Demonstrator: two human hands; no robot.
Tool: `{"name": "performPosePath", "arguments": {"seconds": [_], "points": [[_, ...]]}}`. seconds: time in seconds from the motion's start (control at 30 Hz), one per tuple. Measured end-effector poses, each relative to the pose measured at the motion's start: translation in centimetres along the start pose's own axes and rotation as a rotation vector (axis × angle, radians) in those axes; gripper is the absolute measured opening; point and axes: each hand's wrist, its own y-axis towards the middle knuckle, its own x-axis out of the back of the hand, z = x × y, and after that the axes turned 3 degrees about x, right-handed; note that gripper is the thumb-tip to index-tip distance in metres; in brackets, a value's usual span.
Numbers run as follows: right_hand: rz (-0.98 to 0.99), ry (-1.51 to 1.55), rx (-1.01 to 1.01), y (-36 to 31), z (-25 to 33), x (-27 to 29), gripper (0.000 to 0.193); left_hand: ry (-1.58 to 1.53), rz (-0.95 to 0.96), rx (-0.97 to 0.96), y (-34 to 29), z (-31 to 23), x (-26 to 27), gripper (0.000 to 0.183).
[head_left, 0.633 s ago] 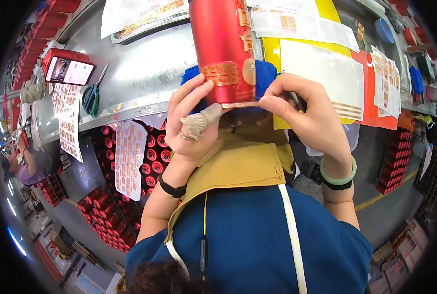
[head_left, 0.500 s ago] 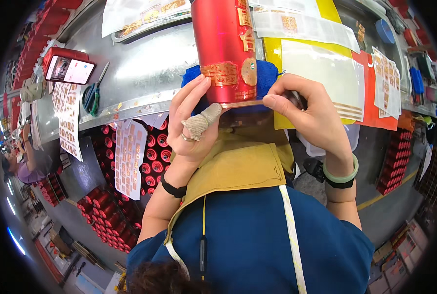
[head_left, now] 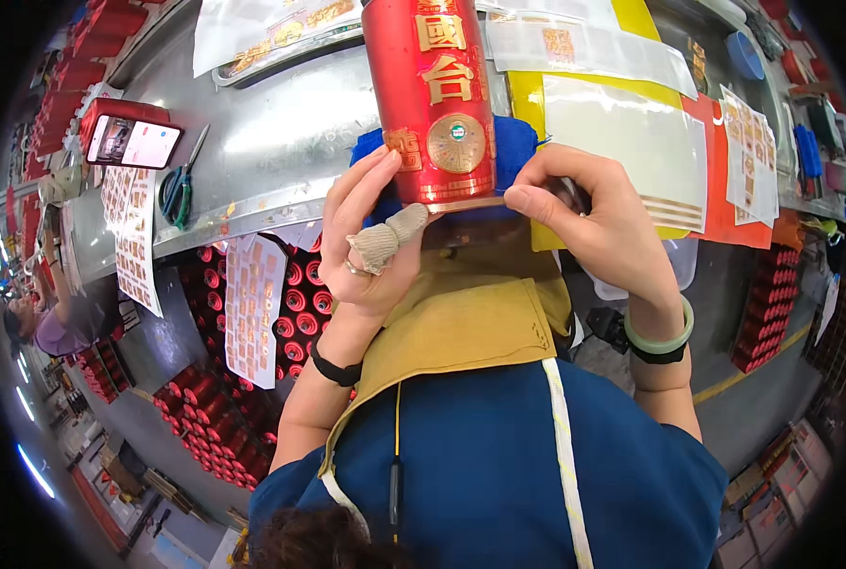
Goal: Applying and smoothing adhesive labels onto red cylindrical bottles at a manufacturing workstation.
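Note:
A red bottle (head_left: 423, 104) with raised gold lettering and a round gold emblem lies on a blue cloth (head_left: 515, 142), its base toward me. My left hand (head_left: 374, 223) grips the bottle's lower left side with its fingers. The left thumb wears a beige fabric finger cover (head_left: 387, 239) and presses at the base rim. Along that rim runs a thin gold strip (head_left: 466, 204). At its right end my right hand (head_left: 589, 204) pinches the strip between thumb and forefinger. The far end of the bottle is cut off by the picture's top edge.
Left on the metal table (head_left: 281, 133) are a phone (head_left: 134, 142), scissors (head_left: 178, 190) and a sticker sheet (head_left: 131, 228). White sheets on a yellow board (head_left: 527, 95) lie right. Several red bottles (head_left: 295, 299) stand below the table. Another person (head_left: 63, 318) is far left.
The red bottle has rolled leftward about its length, so its gold lettering and round emblem now face up. Both hands keep nearly the same place and hold.

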Motion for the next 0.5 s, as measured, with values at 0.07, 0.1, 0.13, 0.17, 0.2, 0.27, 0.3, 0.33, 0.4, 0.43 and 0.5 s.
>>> {"name": "performPosePath", "arguments": {"seconds": [0.07, 0.1, 0.13, 0.17, 0.2, 0.27, 0.3, 0.33, 0.4, 0.43, 0.5], "points": [[-0.002, -0.002, 0.014, 0.0, 0.1, 0.0, 0.018, 0.052, -0.013, -0.024, -0.2, 0.1, 0.0, 0.049], [-0.007, 0.004, 0.003, -0.2, 0.2, 0.1, 0.018, 0.051, -0.014, -0.025, -0.1, 0.1, 0.1, 0.049], [-0.012, 0.010, -0.008, -0.2, 0.3, 0.2, 0.018, 0.129, 0.006, -0.122, 0.0, 0.1, 0.3, 0.049], [-0.013, 0.009, -0.010, -0.2, 0.2, 0.2, 0.018, 0.205, 0.028, -0.218, 0.1, 0.0, 0.5, 0.049], [-0.015, -0.005, -0.012, -0.1, 0.2, 0.2, 0.018, 0.230, 0.024, -0.273, 0.0, 0.2, 0.4, 0.041], [-0.018, -0.020, -0.016, 0.0, 0.1, 0.2, 0.018, 0.261, 0.056, -0.286, 0.5, -1.1, 0.3, 0.037], [-0.021, -0.038, -0.026, 0.1, 0.1, 0.3, 0.020, 0.295, 0.087, -0.299, 0.9, -1.7, 0.3, 0.032], [-0.024, -0.056, -0.036, 0.2, 0.2, 0.3, 0.023, 0.291, 0.156, -0.310, 1.3, -1.7, 0.6, 0.023], [-0.028, -0.040, -0.009, 0.1, -0.1, 0.1, 0.020, 0.201, 0.119, -0.242, 1.6, -1.5, 0.1, 0.022], [-0.030, -0.024, 0.017, 0.0, -0.1, 0.0, 0.017, 0.112, 0.082, -0.172, 1.6, -1.4, -0.1, 0.021], [-0.023, -0.012, 0.030, 0.1, 0.3, -0.2, 0.016, 0.065, 0.050, -0.109, 0.8, -0.7, 0.0, 0.024]]}}
